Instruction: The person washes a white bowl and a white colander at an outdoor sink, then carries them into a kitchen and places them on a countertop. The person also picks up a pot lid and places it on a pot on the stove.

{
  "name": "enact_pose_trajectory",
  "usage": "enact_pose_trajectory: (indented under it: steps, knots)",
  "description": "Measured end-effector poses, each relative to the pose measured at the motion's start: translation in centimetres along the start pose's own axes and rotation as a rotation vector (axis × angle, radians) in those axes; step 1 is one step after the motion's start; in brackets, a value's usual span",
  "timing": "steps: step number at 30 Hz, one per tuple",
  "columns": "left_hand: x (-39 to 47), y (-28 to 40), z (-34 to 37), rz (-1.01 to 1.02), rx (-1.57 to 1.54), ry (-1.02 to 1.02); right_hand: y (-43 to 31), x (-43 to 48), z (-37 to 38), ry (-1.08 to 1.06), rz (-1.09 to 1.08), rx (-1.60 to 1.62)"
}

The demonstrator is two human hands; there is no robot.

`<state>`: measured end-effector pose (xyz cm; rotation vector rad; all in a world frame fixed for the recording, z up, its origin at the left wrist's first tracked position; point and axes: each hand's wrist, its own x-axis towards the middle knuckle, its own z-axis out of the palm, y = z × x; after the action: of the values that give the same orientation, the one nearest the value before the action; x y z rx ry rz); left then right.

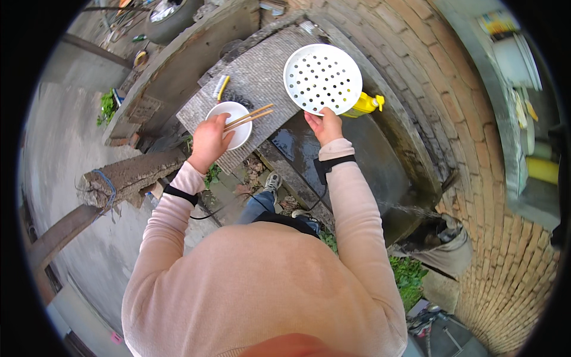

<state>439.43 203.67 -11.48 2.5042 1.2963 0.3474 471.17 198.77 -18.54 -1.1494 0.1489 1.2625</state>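
My left hand (207, 142) grips a white bowl (240, 134) at its near left side, over the edge of a corrugated slab (267, 71). A pair of wooden chopsticks (255, 116) lies across the bowl under the fingers of that hand and points right. Held by its near rim in my right hand (325, 127) is a round white steamer tray (323, 71) full of holes. It is raised above the slab and the sink. Partly hidden behind the tray is a yellow bottle (366, 105). A yellow-handled brush (221, 87) and a dark scouring pad (236, 97) lie beyond the bowl.
Below my right arm is a concrete sink (370, 156) holding shallow water. A brick wall (455, 89) borders it on the right. A fabric sack (446, 250) stands at its near right corner. A broken concrete beam (134, 176) juts in from the left.
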Motion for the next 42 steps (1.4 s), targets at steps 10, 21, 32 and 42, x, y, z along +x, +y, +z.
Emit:
enact_pose_trajectory:
  steps: [10,21,32,42]
  knots:
    - [-0.4,3.0,-2.6,0.156,0.120,0.280,-7.1,-12.1,-21.2,0.454,-0.182,0.031]
    - [-0.4,19.0,0.7,0.477,-0.132,0.279,-12.0,-22.7,-34.5,0.702,-0.334,-0.133]
    - [-2.7,36.6,10.8,0.749,-0.297,-0.144,-13.1,-23.2,-39.5,0.649,-0.283,-0.092]
    - [-1.0,48.0,24.8,0.729,-0.241,-0.477,-10.9,-24.2,-38.1,0.541,-0.371,0.134]
